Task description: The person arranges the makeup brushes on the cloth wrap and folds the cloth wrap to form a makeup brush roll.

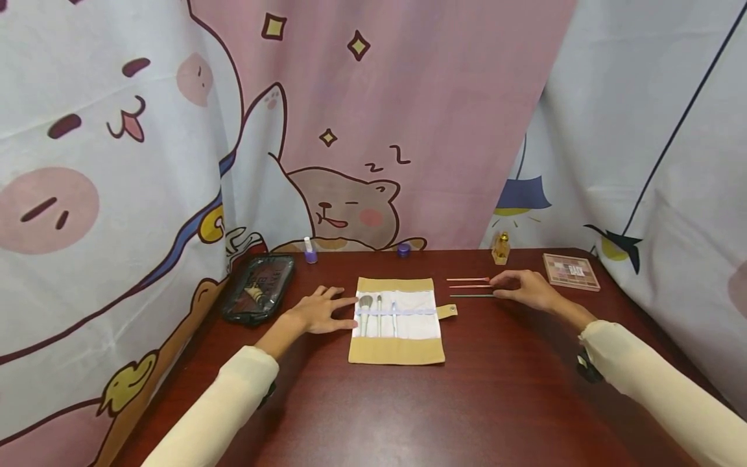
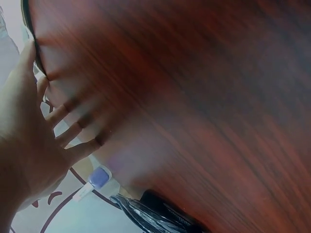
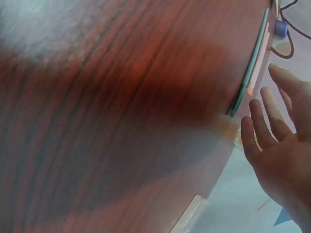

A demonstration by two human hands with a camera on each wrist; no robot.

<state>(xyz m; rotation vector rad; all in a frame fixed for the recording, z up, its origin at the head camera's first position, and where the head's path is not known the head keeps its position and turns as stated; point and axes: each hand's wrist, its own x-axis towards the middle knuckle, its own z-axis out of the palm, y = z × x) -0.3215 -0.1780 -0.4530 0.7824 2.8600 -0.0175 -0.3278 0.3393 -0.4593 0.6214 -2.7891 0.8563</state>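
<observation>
A tan fabric brush roll (image 1: 397,350) lies unrolled flat on the dark red worktop (image 1: 496,402), its white inner panel holding three pale brushes (image 1: 378,311) under a thin band, a snap tab at its 3 o'clock edge. The left hand (image 1: 321,312) rests at its 9 o'clock edge, fingers (image 2: 73,131) released and spread flat. At 2 o'clock from the roll, three slim loose brushes (image 1: 469,287), two pink and one green, lie parallel; the right hand (image 1: 528,289) touches their ends with loosely curled fingers (image 3: 257,121), though whether it pinches one I cannot tell.
</observation>
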